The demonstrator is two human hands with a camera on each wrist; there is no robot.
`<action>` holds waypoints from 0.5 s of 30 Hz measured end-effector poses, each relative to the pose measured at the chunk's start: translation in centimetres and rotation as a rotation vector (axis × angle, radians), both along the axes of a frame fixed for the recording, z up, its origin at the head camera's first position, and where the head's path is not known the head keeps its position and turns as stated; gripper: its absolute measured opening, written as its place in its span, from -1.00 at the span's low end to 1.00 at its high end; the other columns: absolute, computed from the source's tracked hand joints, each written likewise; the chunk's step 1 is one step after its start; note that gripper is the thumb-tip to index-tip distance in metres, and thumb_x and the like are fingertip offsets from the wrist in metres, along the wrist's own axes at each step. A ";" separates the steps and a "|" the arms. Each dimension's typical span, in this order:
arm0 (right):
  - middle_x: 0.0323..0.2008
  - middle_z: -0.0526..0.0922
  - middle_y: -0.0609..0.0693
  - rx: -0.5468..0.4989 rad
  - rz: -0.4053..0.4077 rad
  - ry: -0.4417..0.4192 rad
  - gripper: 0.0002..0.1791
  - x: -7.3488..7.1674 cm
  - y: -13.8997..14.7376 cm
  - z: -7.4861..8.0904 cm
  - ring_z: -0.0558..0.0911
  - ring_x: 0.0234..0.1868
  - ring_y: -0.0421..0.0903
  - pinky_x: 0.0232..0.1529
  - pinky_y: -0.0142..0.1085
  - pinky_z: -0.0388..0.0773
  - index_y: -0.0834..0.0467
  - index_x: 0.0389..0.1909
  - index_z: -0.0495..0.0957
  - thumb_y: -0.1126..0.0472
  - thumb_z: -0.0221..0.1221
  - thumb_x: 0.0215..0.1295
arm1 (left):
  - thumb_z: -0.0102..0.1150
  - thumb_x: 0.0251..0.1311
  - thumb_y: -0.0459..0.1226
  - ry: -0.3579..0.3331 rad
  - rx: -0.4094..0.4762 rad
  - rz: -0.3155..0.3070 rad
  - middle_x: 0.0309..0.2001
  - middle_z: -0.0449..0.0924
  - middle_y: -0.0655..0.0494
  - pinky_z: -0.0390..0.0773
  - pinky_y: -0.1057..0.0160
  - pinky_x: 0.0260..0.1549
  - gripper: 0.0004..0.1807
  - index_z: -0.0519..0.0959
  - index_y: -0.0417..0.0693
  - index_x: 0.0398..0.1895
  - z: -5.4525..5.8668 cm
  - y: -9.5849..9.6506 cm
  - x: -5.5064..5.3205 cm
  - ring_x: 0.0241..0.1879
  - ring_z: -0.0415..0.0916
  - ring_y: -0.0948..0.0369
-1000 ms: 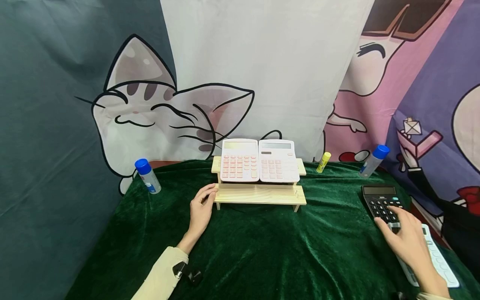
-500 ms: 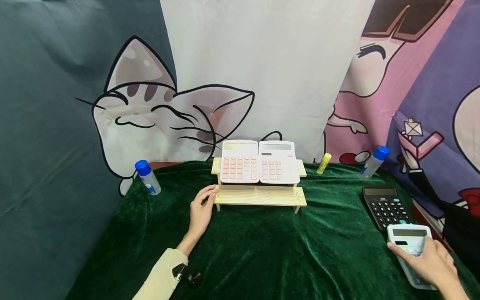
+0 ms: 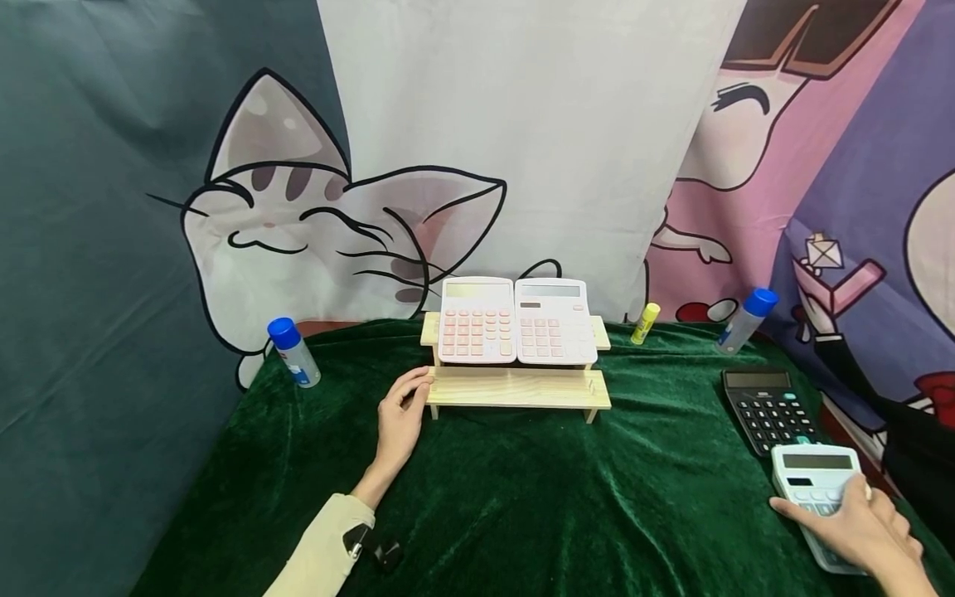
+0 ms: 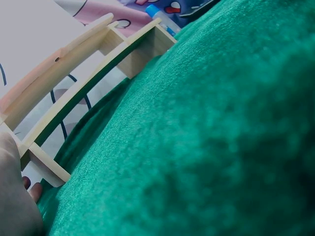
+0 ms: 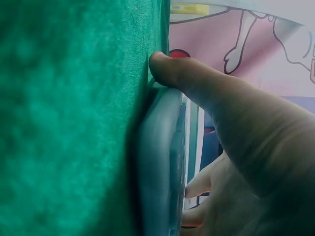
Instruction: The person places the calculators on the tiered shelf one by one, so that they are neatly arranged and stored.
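Observation:
My left hand (image 3: 400,419) holds the left end of a two-tier wooden stand (image 3: 518,388). In the left wrist view, fingertips (image 4: 34,191) show beside the stand's leg. On its upper tier lean two white calculators, a left one (image 3: 477,319) and a right one (image 3: 552,322), both with pink keys. At the far right, my right hand (image 3: 858,526) spans a pale blue-white calculator (image 3: 815,474), covering much of its keypad. The right wrist view has the thumb (image 5: 170,71) at one edge and fingers at the opposite side. A black calculator (image 3: 768,414) lies just beyond it.
A bottle with a blue cap (image 3: 294,352) stands at the left, and a similar bottle (image 3: 744,322) at the back right. A yellow glue stick (image 3: 645,323) stands right of the stand. Green velvet cloth (image 3: 522,497) covers the table, with a cartoon curtain (image 3: 522,124) behind.
My right hand has moved right and toward me, from over the black calculator onto the pale one, which it now spans. My left hand and the stand have stayed put.

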State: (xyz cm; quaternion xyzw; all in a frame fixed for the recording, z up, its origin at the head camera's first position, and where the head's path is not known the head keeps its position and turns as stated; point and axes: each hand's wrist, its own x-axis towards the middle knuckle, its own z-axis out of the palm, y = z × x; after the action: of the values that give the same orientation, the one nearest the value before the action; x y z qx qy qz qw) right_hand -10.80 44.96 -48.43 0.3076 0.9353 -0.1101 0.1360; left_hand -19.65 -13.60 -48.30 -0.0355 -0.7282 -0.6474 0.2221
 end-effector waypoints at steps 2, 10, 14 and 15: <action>-0.03 0.09 0.59 0.004 -0.005 -0.009 0.66 0.1 -0.1 0.1 0.28 -0.07 0.45 0.01 0.29 0.31 0.61 0.41 -0.41 -0.61 0.24 -0.12 | 0.13 0.37 -0.45 0.008 0.007 0.005 0.15 0.58 -0.29 0.51 0.62 -0.08 -0.80 0.66 -0.46 -0.12 -0.7 -0.1 -0.4 0.19 0.51 -0.12; -0.07 0.21 0.62 0.052 0.028 0.013 0.52 0.0 -0.5 0.6 0.34 -0.10 0.47 -0.09 0.26 0.35 0.55 0.41 -0.15 -0.66 0.16 -0.09 | 0.18 0.37 -0.34 0.002 0.032 0.003 0.14 0.61 -0.09 0.50 0.62 -0.04 -0.81 0.71 -0.29 -0.13 -2.8 -0.5 -1.5 0.18 0.53 0.07; -0.04 0.22 0.62 0.036 0.086 0.068 0.47 -0.4 -1.1 0.9 0.35 -0.11 0.49 -0.17 0.26 0.37 0.53 0.39 -0.07 -0.65 0.15 -0.07 | 0.19 0.36 -0.31 0.006 0.041 -0.001 0.14 0.62 -0.05 0.52 0.59 -0.03 -0.81 0.72 -0.25 -0.14 -3.0 -0.6 -1.5 0.17 0.53 0.12; -0.03 0.22 0.61 0.031 0.106 0.088 0.45 -0.5 -1.3 1.0 0.36 -0.11 0.50 -0.20 0.27 0.37 0.51 0.38 -0.04 -0.65 0.16 -0.07 | 0.19 0.37 -0.31 0.008 0.041 -0.002 0.14 0.62 -0.06 0.52 0.59 -0.03 -0.81 0.71 -0.25 -0.13 -3.0 -0.6 -1.5 0.17 0.53 0.12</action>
State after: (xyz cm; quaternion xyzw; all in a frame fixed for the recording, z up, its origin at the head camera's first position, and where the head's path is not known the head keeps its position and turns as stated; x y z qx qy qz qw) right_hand -11.27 43.69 -47.39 0.2548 0.9569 -0.1017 0.0955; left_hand -21.18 -14.19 -51.29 -0.0343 -0.7138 -0.6623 0.2252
